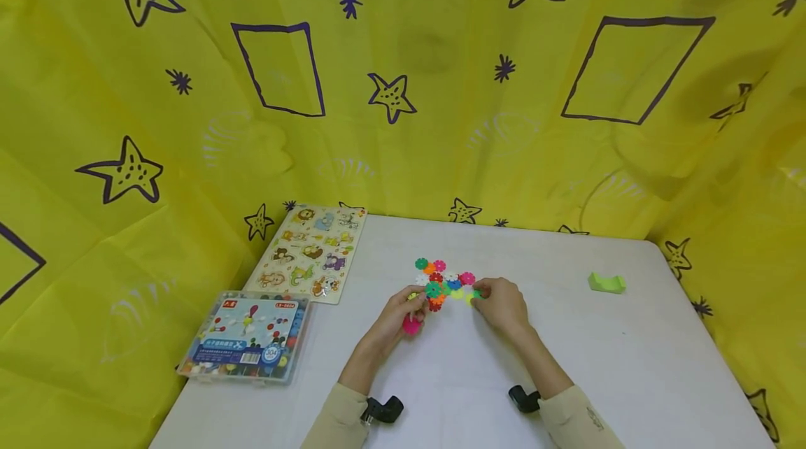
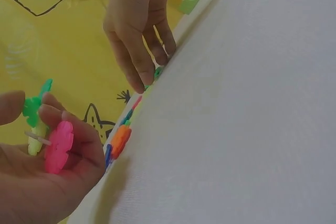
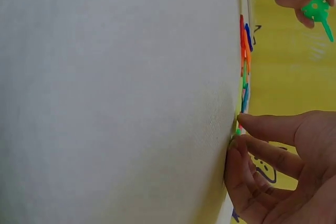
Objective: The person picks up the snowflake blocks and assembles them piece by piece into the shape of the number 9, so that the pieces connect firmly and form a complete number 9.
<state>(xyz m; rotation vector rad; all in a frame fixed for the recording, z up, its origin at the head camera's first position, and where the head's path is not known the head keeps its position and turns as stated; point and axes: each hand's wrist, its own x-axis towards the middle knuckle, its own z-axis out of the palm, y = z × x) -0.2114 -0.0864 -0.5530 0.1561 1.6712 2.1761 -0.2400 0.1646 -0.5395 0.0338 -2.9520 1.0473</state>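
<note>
A flat cluster of joined plastic snowflake discs (image 1: 436,278) in red, orange, blue, white, pink, yellow and green lies on the table. At its right end my right hand (image 1: 502,303) pinches the edge of a green disc (image 3: 238,132) between thumb and fingers, low against the tabletop. Just above the cluster's left side, my left hand (image 1: 395,312) holds a small joined group: a green disc (image 2: 32,109), a pale yellow one (image 2: 35,140) and a pink one (image 2: 59,147). My left fingers curl round this group and partly hide it.
On the left are a clear plastic case (image 1: 245,337) of coloured parts and an animal puzzle board (image 1: 343,281). A light green curved piece (image 1: 607,284) sits on the white table (image 1: 630,379) at the right. A yellow patterned curtain (image 1: 434,155) encloses the back and sides.
</note>
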